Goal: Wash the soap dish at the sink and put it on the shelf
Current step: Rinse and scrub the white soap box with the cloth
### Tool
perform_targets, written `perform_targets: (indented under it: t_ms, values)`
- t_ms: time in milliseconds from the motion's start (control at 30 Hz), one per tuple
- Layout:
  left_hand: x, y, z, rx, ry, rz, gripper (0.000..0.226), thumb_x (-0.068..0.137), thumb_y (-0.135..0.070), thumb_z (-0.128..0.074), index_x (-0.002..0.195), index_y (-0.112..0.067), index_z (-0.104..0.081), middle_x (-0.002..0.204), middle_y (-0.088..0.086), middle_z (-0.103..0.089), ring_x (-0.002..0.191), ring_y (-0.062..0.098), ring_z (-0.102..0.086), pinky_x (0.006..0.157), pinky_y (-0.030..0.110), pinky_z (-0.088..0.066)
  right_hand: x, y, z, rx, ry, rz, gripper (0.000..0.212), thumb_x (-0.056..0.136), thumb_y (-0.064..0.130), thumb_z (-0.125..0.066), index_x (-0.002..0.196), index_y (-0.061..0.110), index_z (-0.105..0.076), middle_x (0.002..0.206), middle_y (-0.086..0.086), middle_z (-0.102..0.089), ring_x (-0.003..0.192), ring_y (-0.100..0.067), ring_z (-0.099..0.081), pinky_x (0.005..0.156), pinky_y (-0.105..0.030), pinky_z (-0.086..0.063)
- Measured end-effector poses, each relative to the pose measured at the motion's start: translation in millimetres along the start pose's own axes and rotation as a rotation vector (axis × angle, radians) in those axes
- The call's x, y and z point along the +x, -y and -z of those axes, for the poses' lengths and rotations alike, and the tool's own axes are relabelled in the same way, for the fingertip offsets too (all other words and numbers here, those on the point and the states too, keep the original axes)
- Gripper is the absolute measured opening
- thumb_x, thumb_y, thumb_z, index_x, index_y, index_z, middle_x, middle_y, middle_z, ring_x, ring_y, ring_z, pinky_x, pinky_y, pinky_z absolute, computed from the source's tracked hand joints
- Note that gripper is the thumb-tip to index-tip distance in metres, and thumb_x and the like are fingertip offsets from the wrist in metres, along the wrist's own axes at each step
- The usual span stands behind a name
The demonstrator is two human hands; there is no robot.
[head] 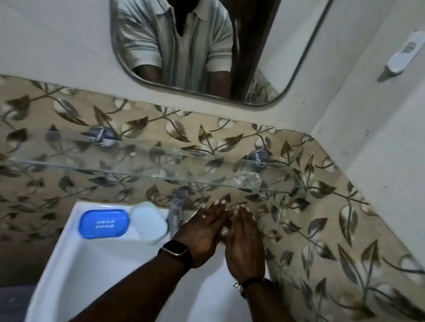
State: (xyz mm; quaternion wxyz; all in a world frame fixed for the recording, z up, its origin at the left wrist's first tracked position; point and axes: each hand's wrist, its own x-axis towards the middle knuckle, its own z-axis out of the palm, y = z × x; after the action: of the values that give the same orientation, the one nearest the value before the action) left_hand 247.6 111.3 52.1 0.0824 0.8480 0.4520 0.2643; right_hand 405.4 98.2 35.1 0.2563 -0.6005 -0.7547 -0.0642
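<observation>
Hands both empty, fingers straight: left hand [201, 236] and right hand [243, 246] side by side over the sink [80, 273], just right of the tap [177, 211]. Blue soap dish [104, 223] sits on the sink rim left of the left hand, past the tap, beside a whitish plastic piece [148, 222]. Glass shelf [121, 162] runs just above the fingertips.

Mirror [283, 32] above leaf-patterned tiles [45, 110]

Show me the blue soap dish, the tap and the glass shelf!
blue soap dish [104, 223]: head view, middle of its slotted top.
tap [177, 211]: head view, its shiny body.
glass shelf [67, 150]: head view, bare left part.
</observation>
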Motion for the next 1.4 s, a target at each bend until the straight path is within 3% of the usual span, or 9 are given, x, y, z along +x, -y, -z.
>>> perform_targets:
  t_ms: [133, 367, 633, 733, 833, 967, 1100, 1200, 1400]
  values:
    - [-36, 20, 39, 0.063, -0.092, -0.007, 0.051, 0.105, -0.034, -0.036, 0.148, -0.008, -0.041, 0.157, 0.013, -0.036, 0.148, 0.028, -0.030, 0.123, 0.038, -0.018, 6, 50, 10, 0.025, 0.006, 0.064, 0.056, 0.098, 0.034, -0.038, 0.143, 0.002, -0.046, 0.150, -0.017, -0.046, 0.139, -0.031, -0.044, 0.114, -0.047, -0.035]
    - [-112, 55, 96, 0.149, -0.199, 0.120, 0.053, 0.105, -0.035, -0.038, 0.150, -0.007, -0.038, 0.160, 0.010, -0.028, 0.150, 0.023, -0.022, 0.123, 0.038, -0.016, 8, 144, 18, 0.039, 0.046, 0.243, 0.057, 0.103, 0.037, -0.030, 0.150, 0.007, -0.035, 0.158, -0.012, -0.035, 0.147, -0.026, -0.031, 0.118, -0.043, -0.030]
    - [-171, 91, 118, 0.205, -0.149, 0.289, 0.071, 0.101, -0.058, -0.023, 0.153, -0.010, -0.032, 0.162, 0.007, -0.025, 0.152, 0.021, -0.019, 0.124, 0.036, -0.013, -7, 201, -1, 0.153, 0.190, 0.272, 0.062, 0.102, 0.042, -0.039, 0.152, 0.006, -0.030, 0.161, -0.011, -0.026, 0.150, -0.025, -0.023, 0.121, -0.032, -0.012]
    - [-176, 101, 114, 0.207, -0.107, 0.303, 0.075, 0.100, -0.060, -0.015, 0.153, -0.010, -0.031, 0.163, 0.007, -0.023, 0.152, 0.021, -0.016, 0.124, 0.037, -0.011, -7, 209, -11, 0.217, 0.295, 0.210, 0.060, 0.103, 0.040, -0.039, 0.151, 0.006, -0.031, 0.159, -0.013, -0.031, 0.148, -0.026, -0.024, 0.121, -0.034, -0.019]
    - [-174, 108, 102, 0.229, -0.043, 0.307, 0.079, 0.098, -0.059, -0.003, 0.153, -0.009, -0.031, 0.163, 0.010, -0.021, 0.153, 0.023, -0.014, 0.124, 0.036, -0.004, -5, 207, -23, 0.212, 0.349, 0.171, 0.052, 0.104, 0.036, -0.043, 0.145, 0.005, -0.040, 0.149, -0.013, -0.044, 0.139, -0.028, -0.037, 0.112, -0.037, -0.032]
    - [-171, 111, 82, 0.262, 0.049, 0.285, 0.067, 0.099, -0.043, -0.011, 0.153, -0.009, -0.031, 0.162, 0.010, -0.019, 0.152, 0.028, -0.014, 0.120, 0.039, 0.004, -7, 204, -40, 0.171, 0.390, 0.156, 0.035, 0.100, 0.029, -0.049, 0.127, 0.007, -0.055, 0.125, -0.011, -0.061, 0.118, -0.031, -0.052, 0.093, -0.043, -0.045]
    - [-170, 125, 61, 0.373, 0.146, 0.242, 0.057, 0.097, -0.032, -0.026, 0.143, -0.009, -0.050, 0.152, 0.013, -0.045, 0.144, 0.029, -0.037, 0.122, 0.049, -0.018, -5, 202, -53, -0.069, 0.393, 0.171, 0.016, 0.088, 0.016, -0.059, 0.102, 0.011, -0.064, 0.097, -0.008, -0.068, 0.097, -0.029, -0.062, 0.074, -0.039, -0.053]
    - [-168, 132, 44, 0.400, 0.202, 0.191, 0.053, 0.096, -0.031, -0.032, 0.139, -0.011, -0.056, 0.148, 0.011, -0.051, 0.139, 0.027, -0.046, 0.113, 0.048, -0.020, -1, 201, -60, -0.238, 0.415, 0.212, 0.012, 0.061, 0.007, -0.074, 0.065, 0.016, -0.066, 0.060, -0.004, -0.063, 0.065, -0.026, -0.063, 0.056, -0.032, -0.053]
    - [-151, 138, 24, 0.434, 0.248, 0.157, 0.052, 0.091, -0.033, -0.042, 0.136, -0.012, -0.059, 0.145, 0.008, -0.054, 0.136, 0.024, -0.050, 0.120, 0.048, -0.022, 4, 179, -89, -0.357, 0.493, 0.233, 0.020, 0.078, 0.004, -0.050, 0.068, 0.012, -0.066, 0.064, -0.011, -0.066, 0.079, -0.035, -0.064, 0.081, -0.046, -0.055]
